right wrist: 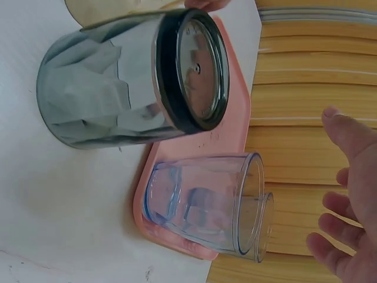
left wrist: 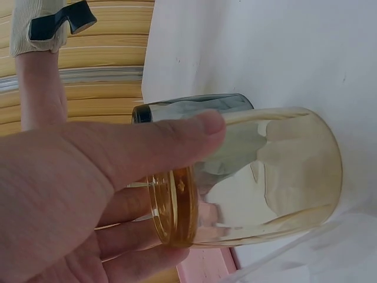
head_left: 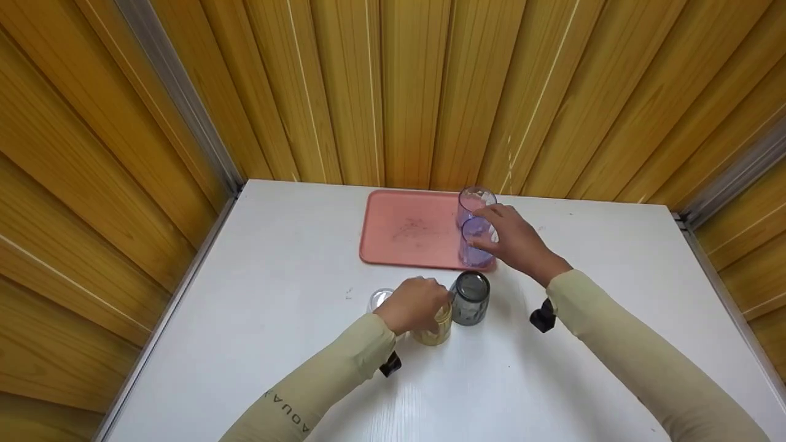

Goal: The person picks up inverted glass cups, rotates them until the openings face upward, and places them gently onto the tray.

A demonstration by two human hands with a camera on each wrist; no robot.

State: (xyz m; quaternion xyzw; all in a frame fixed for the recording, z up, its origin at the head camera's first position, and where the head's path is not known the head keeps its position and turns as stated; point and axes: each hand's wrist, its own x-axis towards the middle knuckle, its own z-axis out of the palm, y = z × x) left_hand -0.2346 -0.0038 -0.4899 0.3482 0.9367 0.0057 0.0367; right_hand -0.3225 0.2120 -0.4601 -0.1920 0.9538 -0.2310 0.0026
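Observation:
My left hand (head_left: 417, 302) grips an amber glass (left wrist: 288, 177) that stands upside down, thumb on one side and fingers on the other near its thick base. Beside it a smoky grey glass (head_left: 471, 305), also bottom up, stands on the table. A clear glass (head_left: 379, 297) is partly hidden behind my left hand. Two purple-tinted glasses stand mouth up at the right end of the pink tray (head_left: 399, 227), the nearer one (head_left: 476, 250) in front of the farther one (head_left: 470, 201). Over them, my right hand (head_left: 513, 236) has its fingers spread, apart from the glasses in the right wrist view.
The white table (head_left: 295, 245) carries the tray near its back edge. Behind it rises a wood-panelled wall (head_left: 405, 92), with more panels at left and right. Metal strips (head_left: 184, 92) run along the corners.

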